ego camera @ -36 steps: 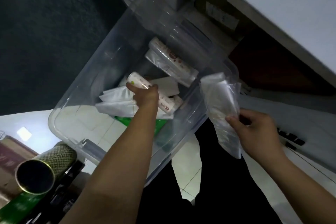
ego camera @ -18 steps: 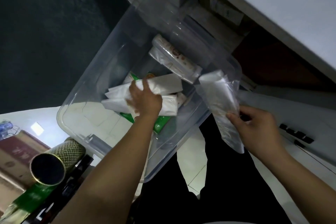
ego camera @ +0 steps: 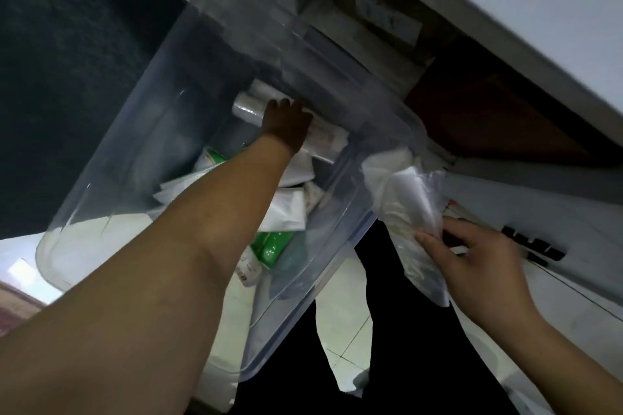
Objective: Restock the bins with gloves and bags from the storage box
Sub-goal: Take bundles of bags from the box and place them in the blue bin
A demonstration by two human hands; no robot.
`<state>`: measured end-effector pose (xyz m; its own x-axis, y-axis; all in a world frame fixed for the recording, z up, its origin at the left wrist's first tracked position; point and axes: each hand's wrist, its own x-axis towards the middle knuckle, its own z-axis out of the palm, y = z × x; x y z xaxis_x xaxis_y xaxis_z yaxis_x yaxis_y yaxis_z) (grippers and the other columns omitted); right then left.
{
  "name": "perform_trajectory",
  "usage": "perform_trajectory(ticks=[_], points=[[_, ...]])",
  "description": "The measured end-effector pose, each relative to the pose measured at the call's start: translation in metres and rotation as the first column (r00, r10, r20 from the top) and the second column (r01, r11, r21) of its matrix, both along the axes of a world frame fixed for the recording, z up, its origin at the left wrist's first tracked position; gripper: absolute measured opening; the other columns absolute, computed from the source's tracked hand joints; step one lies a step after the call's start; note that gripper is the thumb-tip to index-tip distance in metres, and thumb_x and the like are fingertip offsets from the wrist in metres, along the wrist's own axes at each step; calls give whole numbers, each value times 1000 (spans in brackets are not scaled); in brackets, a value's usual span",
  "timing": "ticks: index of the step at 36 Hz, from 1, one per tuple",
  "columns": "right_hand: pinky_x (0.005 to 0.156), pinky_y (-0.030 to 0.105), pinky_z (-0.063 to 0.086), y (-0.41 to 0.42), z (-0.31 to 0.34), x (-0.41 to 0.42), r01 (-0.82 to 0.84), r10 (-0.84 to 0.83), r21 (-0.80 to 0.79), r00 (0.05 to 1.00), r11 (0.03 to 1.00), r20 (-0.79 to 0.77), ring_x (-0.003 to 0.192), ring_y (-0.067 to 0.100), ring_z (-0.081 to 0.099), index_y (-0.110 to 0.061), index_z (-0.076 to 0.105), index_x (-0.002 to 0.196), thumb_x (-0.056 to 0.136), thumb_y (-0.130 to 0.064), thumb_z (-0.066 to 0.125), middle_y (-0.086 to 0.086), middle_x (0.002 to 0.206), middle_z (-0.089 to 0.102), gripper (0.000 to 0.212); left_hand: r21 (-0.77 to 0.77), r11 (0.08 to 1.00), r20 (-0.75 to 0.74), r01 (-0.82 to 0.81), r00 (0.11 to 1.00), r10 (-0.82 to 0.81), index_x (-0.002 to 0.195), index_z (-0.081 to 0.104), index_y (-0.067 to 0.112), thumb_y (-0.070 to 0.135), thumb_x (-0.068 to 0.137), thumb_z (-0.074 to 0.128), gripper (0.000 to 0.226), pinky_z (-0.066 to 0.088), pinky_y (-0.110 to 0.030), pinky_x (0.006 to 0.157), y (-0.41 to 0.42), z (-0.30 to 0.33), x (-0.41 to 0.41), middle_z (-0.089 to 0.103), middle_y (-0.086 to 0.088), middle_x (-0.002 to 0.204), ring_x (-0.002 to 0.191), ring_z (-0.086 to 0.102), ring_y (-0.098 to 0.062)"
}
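Note:
A clear plastic storage box (ego camera: 141, 131) fills the middle of the view. Inside lie white packets (ego camera: 286, 216), a green packet (ego camera: 269, 246) and a long roll of bags wrapped in clear film (ego camera: 247, 108) at the far end. My left hand (ego camera: 286, 126) reaches deep into the box and closes over that roll. My right hand (ego camera: 472, 263) stays outside the box on the right, gripping a clear plastic pack of gloves (ego camera: 404, 212) that stands upright above my fingers.
A white counter edge (ego camera: 505, 27) runs diagonally across the upper right, with a dark recess and a cardboard box (ego camera: 381, 13) beneath it. Pale floor tiles (ego camera: 340, 313) show under the box. A dark wall lies to the left.
My left hand let go of the white packets in the middle of the box and reached farther in, onto the wrapped roll. My right hand kept the glove pack almost still.

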<state>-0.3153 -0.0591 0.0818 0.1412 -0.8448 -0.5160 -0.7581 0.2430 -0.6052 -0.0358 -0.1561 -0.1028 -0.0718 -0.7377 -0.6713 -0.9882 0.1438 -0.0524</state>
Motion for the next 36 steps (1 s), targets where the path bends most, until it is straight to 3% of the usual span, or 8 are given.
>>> perform_trajectory(ticks=[4,7,9,11,14,19,29,36], points=[[66,17,48,0,-2,2,24,-24,16,1000,1000,-5,75,-4,66,-32,76,90,84,-23,73,-22,77,72,11,316,946,-8,-67,997,73,140,50,18,36,84,72,63,44,-42,102,1,8,11,55,-8,137,124,53,-30],[65,18,50,0,-2,6,22,-22,33,1000,999,-6,74,-4,66,-30,77,94,84,-23,73,-22,81,72,13,495,837,-86,-233,946,314,131,58,12,66,77,67,77,50,-37,92,6,11,21,62,-8,126,109,60,-27],[65,22,52,-1,-1,7,21,-21,41,1000,999,-12,74,-4,66,-29,77,96,85,-24,73,-21,81,72,13,430,818,-126,-383,871,474,116,65,11,68,84,55,66,50,-34,79,9,9,26,69,-8,108,93,65,-26],[65,24,52,-1,-1,8,23,-23,47,1000,999,-13,73,-4,66,-30,77,96,85,-25,72,-21,81,73,13,294,824,-172,-485,821,545,131,57,17,51,93,54,51,52,-36,84,10,1,29,66,-10,120,97,68,-29],[64,21,51,-1,-3,6,33,-33,48,999,998,-17,75,-4,66,-32,77,94,84,-24,73,-25,79,72,14,165,884,-134,-437,878,459,155,18,31,27,89,69,84,47,-45,100,10,-8,32,21,-17,159,125,51,-40],[65,16,48,-1,-4,5,34,-34,49,999,998,19,76,-2,66,-50,68,84,84,-23,72,-29,85,70,27,119,917,-36,-380,922,386,157,2,35,25,90,68,94,29,-56,112,0,-19,28,-5,-14,164,147,10,-44],[66,20,49,0,-6,4,48,-47,44,999,998,-14,74,1,67,-31,77,89,84,-21,73,-25,81,70,12,19,980,67,-199,978,197,151,33,19,29,84,71,78,15,-50,118,-3,-19,28,29,-15,159,148,18,-36],[70,30,55,-2,-1,6,22,-19,51,999,998,-42,74,0,67,-27,78,96,85,-24,72,-16,81,74,13,65,971,-92,-228,968,234,140,52,18,16,96,58,45,47,-34,99,0,-1,38,56,-17,139,125,55,-37]])
